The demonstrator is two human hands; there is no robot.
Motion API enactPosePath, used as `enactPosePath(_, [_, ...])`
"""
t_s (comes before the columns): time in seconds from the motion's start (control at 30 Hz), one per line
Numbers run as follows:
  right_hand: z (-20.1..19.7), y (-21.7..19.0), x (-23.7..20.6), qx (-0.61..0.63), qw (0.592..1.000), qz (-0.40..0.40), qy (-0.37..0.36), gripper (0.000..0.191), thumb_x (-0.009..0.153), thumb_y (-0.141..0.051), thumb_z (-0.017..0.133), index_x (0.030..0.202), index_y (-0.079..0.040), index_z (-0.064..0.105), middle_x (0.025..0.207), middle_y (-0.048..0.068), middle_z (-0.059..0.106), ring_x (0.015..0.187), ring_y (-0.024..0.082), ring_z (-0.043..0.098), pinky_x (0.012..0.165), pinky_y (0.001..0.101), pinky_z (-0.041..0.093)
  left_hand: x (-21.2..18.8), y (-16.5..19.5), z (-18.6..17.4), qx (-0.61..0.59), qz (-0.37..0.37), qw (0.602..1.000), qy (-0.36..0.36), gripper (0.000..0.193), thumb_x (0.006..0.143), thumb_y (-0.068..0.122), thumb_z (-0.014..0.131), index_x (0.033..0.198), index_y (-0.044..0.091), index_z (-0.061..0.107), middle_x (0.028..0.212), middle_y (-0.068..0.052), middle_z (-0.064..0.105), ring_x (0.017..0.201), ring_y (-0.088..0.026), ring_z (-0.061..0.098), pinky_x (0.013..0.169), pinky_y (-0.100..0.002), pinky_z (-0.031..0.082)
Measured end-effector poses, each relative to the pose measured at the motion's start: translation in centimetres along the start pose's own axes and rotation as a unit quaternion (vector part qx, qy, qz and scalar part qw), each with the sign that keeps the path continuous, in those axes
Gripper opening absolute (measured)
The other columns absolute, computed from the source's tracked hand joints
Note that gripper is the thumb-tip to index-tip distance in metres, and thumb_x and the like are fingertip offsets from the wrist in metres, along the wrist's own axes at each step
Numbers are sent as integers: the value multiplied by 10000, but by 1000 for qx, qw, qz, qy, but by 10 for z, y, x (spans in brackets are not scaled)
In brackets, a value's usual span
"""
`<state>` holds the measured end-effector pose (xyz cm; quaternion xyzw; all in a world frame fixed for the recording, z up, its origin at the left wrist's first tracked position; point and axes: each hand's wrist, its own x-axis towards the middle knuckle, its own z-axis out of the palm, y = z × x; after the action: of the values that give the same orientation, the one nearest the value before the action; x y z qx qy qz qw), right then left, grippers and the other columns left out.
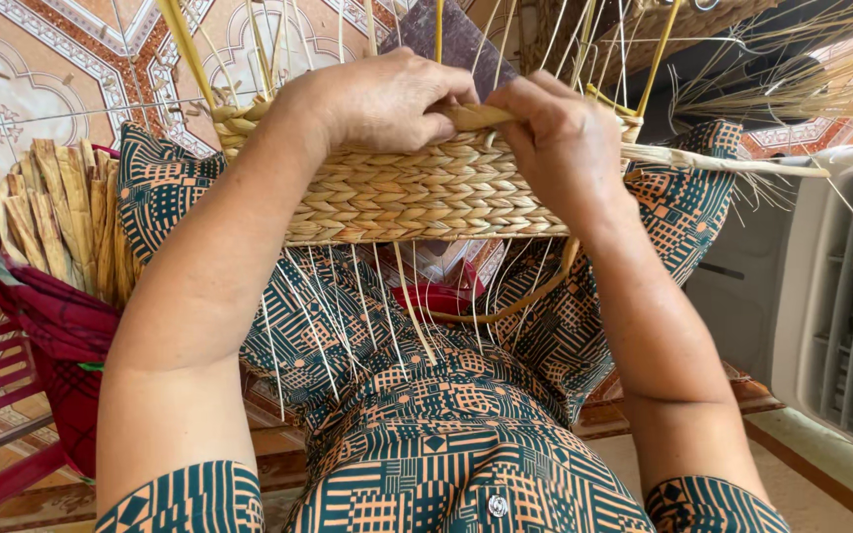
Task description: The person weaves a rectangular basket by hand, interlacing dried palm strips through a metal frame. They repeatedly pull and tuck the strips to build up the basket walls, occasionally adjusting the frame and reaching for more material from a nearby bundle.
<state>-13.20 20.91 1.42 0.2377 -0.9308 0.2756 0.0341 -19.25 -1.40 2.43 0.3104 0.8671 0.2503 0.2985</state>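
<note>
— What has the person got hold of?

— A half-woven straw basket [417, 192] propped on the lap, its braided wall facing us. The left hand [382, 99] and right hand [560, 133] both sit at the top rim, fingers [446, 99] curled tight around a flat straw strand [481, 116] between them.

— Anything crowding them?

— Plenty. Thin upright stakes [584, 39] stick up all along the rim, right between and behind the hands, and loose ends hang below over the patterned dress [426, 415]. One long strand [723, 163] trails off to the right.

— And around?

— A bundle of dried straw strips [61, 217] in a red cloth bag [51, 326] on the left, just beside the knee. A grey slatted appliance [841, 296] stands on the right; patterned floor tiles [41, 69] beyond.
</note>
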Motion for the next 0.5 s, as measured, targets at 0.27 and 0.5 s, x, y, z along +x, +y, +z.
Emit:
enactPosePath(0.27, [-107, 28, -2, 210, 927, 219, -222, 547, 911, -127, 735, 1446, -125, 619, 866, 60, 728, 668, 81, 575, 537, 251, 444, 8, -17, 47, -63, 19, 982, 176, 53, 1034, 67, 556, 1058, 30, 586, 750, -101, 725, 559, -162, 722, 519, -276, 572])
enactPosePath(0.5, [-173, 117, -74, 479, 854, 199, 52, 404, 990, -94, 663, 1381, -46, 571, 981, 75, 698, 785, 122, 653, 638, 282, 531, 16, -32, 82, 26, 99, 929, 355, 84, 1059, 67, 580, 1104, 26, 521, 609, -59, 653, 488, -157, 668, 374, -287, 540])
